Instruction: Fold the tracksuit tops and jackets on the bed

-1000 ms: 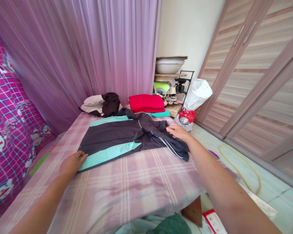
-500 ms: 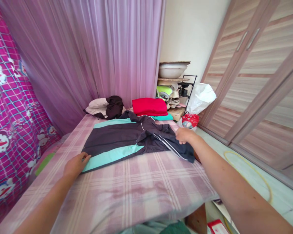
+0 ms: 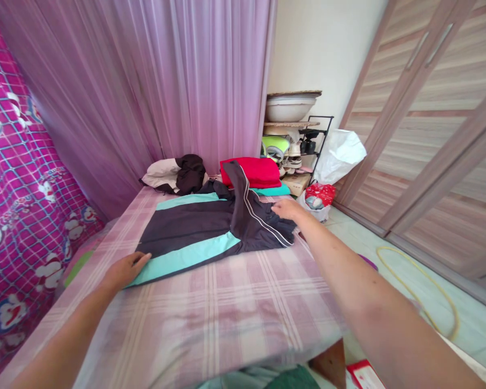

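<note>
I have the dark jacket [image 3: 202, 229] spread flat on the pink checked cloth [image 3: 227, 313], straight ahead of both hands and between them. My left hand [image 3: 123, 270] lies open and flat, fingers together, pinning the near hem corner where the turquoise stripe [image 3: 186, 258] ends; it grips nothing, it only presses. My right hand [image 3: 285, 209] is out at the far right edge of the jacket, palm down with fingers loosely curled on the sleeve [image 3: 253, 213]; I cannot tell whether it pinches the fabric or merely rests on it. That sleeve stands folded up and across the body, its white piping running from just beyond my right hand toward the red folded pile [image 3: 251, 172] further on.

I judge this as the sleeve fold of laying the garment up: one side is being brought over the torso while the hem is anchored. The next move, as I read it, calls for laying that sleeve flat along the body with no bunching near the collar, keeping the left hand pressing so the hem does not slide on the cloth. A heap of dark and white laundry [image 3: 176, 174] sits well beyond my left hand, clear of the work
</note>
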Available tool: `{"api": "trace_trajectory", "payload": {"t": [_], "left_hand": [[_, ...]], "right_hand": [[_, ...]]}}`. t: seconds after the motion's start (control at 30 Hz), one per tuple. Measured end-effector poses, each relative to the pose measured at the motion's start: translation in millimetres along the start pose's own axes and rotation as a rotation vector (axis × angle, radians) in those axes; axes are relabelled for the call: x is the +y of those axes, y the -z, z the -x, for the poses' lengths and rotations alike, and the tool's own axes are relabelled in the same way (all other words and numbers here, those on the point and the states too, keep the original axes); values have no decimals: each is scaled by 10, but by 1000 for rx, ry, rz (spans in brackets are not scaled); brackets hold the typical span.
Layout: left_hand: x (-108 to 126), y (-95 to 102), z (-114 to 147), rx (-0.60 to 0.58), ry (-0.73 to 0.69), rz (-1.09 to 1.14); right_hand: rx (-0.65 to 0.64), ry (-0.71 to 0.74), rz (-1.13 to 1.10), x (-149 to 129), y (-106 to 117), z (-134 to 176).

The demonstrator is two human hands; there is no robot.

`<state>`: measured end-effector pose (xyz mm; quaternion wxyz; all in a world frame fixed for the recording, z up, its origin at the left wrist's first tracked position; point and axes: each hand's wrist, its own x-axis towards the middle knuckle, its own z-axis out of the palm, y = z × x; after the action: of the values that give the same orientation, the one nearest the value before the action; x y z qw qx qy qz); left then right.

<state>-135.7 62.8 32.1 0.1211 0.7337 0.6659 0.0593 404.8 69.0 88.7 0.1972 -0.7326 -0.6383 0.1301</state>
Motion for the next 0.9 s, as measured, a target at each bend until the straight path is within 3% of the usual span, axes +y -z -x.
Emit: {"api": "trace_trajectory", "payload": {"t": [0.13, 0.33, 0.47, 0.53, 0.63, 0.77, 0.9], "left_hand": [[-49, 90, -56, -132, -69, 44], [-75, 286, -3, -241, -114, 87], [-25, 362, 37, -117, -153, 64], [19, 332, 15, -29, -146, 18], [88, 206, -42, 40, -73, -68], [105, 53, -77, 88, 40, -65], [-32, 48, -41, 124, 109, 48]], "right_hand": [[-160, -92, -21, 219, -319, 281], [-27, -61, -255, 226, -455, 579], [99, -24, -409, 353, -438, 957], [77, -36, -415, 434, -463, 1163], [-37, -76, -270, 479, -499, 1350], [-151, -96, -50, 358, -428, 1335], [-121, -93, 137, 231, -370, 1274]]}}
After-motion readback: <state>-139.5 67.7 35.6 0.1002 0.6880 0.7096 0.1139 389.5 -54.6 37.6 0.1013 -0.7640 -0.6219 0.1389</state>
